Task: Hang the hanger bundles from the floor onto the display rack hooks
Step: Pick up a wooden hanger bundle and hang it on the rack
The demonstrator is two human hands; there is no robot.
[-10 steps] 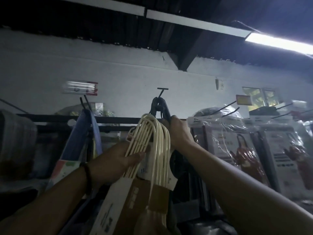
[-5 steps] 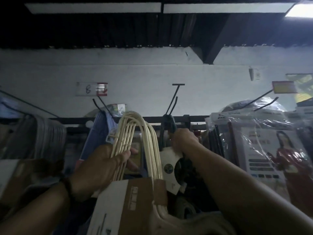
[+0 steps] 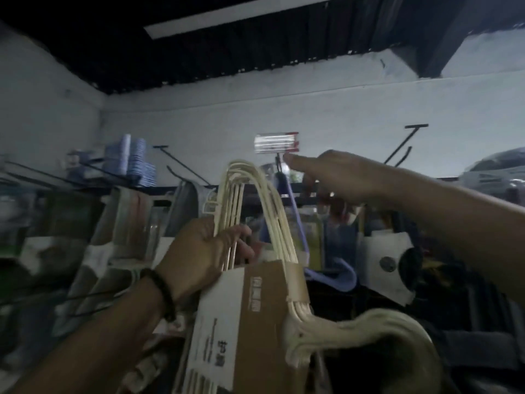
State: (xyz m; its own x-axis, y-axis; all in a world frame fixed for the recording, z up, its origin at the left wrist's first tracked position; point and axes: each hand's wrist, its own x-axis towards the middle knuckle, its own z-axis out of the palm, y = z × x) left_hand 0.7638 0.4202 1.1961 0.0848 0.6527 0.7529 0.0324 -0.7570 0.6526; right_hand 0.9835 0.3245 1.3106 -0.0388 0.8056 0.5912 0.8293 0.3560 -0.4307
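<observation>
A person's left hand [image 3: 204,251] is clasping a cream hanger bundle [image 3: 264,308] by its hooks, grip curled tight around them, holding it just below a rack hook [image 3: 279,166], while the right hand [image 3: 335,172], grip loose and spread, is pointing a forefinger just beside that hook under a price tag [image 3: 275,142].

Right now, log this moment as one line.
stage: bundle not yet hung | left hand: grips cream hanger bundle | right hand: reaches to rack hook under price tag
</observation>
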